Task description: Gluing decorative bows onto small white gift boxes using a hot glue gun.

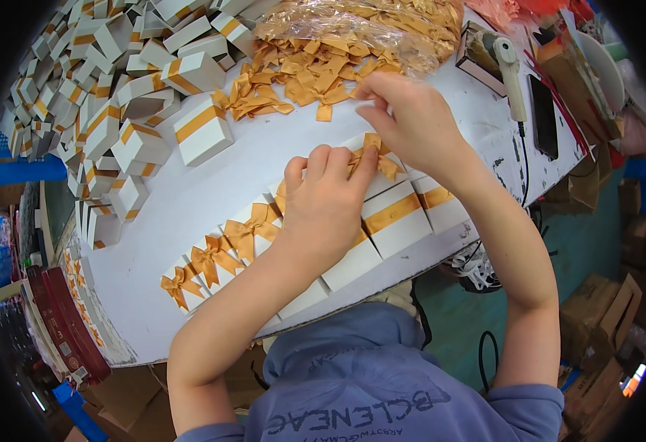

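Observation:
A row of small white boxes with gold ribbon bands (396,214) runs along the near side of the white table. Gold bows (212,259) sit on the boxes at the row's left end. My left hand (326,202) lies over the middle of the row with its fingers apart. Its index fingertip presses on a gold bow (387,168) on a box toward the right. Above that box, my right hand (415,121) hangs in the air, thumb and forefinger apart. Those fingertips are beside the heap of loose gold bows (323,85); nothing shows between them.
Many white boxes with gold bands (102,88) are piled at the far left, and one box (203,132) stands apart. A clear plastic bag (382,26) of bows lies at the back. At right are a corded white handheld device (510,77) and a black phone (542,116).

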